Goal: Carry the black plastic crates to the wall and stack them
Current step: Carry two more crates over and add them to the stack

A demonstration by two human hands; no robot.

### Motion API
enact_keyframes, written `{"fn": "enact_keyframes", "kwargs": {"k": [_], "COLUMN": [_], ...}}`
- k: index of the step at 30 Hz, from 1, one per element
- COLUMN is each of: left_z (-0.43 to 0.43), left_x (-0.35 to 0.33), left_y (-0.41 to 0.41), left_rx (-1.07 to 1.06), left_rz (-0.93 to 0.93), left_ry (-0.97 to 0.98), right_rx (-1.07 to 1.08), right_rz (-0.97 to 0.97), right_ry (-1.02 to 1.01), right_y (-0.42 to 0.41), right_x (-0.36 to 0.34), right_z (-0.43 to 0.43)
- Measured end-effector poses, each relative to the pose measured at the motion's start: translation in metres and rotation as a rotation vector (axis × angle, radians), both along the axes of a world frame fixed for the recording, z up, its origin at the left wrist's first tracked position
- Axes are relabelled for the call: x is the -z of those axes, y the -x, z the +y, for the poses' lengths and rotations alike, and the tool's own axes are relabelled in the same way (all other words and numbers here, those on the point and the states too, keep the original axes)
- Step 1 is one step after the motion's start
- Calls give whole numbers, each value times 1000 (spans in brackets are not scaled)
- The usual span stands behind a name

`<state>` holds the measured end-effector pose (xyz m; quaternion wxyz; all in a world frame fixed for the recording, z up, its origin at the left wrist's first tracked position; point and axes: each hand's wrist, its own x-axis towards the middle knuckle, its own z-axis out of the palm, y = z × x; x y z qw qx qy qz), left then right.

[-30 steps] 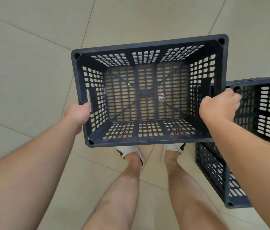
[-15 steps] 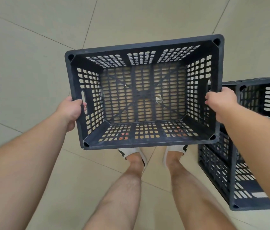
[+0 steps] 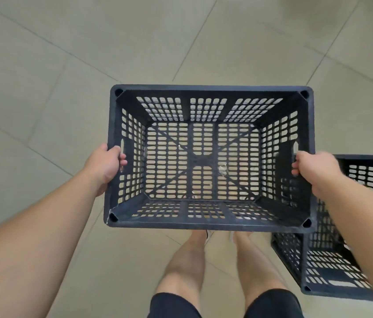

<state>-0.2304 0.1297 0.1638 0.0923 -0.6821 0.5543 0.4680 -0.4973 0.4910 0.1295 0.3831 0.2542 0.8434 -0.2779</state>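
Observation:
I hold an empty black plastic crate point(image 3: 208, 92) level in the air in front of me, its open top facing up and its slotted floor visible. My left hand point(image 3: 104, 166) grips the handle slot in its left wall, fingertips showing inside. My right hand point(image 3: 311, 168) grips the handle slot in its right wall. A second black crate point(image 3: 332, 267) sits on the floor at the lower right, partly hidden by my right forearm and the held crate.
Large beige floor tiles point(image 3: 66, 65) spread ahead and to the left. My bare legs and feet point(image 3: 190, 255) stand directly below the held crate. No wall shows in view.
The held crate has swung from tilted to square and level, and sits lower in the view. The floor crate has slid further toward the lower right edge.

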Motion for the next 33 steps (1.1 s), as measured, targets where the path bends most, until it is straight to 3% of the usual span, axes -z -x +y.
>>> {"fn": "enact_keyframes", "kwargs": {"k": [8, 18, 27, 33], "left_z": [18, 48, 64, 43], "left_x": [-180, -353, -441, -463], "left_y": [-40, -100, -192, -292], "left_rx": [-128, -257, -431, -595], "left_rz": [110, 181, 236, 263], "left_ry": [32, 151, 314, 380], "right_rx": [-54, -306, -645, -883], "right_rz": [122, 243, 374, 460], "right_ry": [104, 63, 108, 124], "right_y": [-9, -4, -55, -131], "right_x": [-202, -370, -496, -536], "right_z": [-17, -46, -128, -223]}}
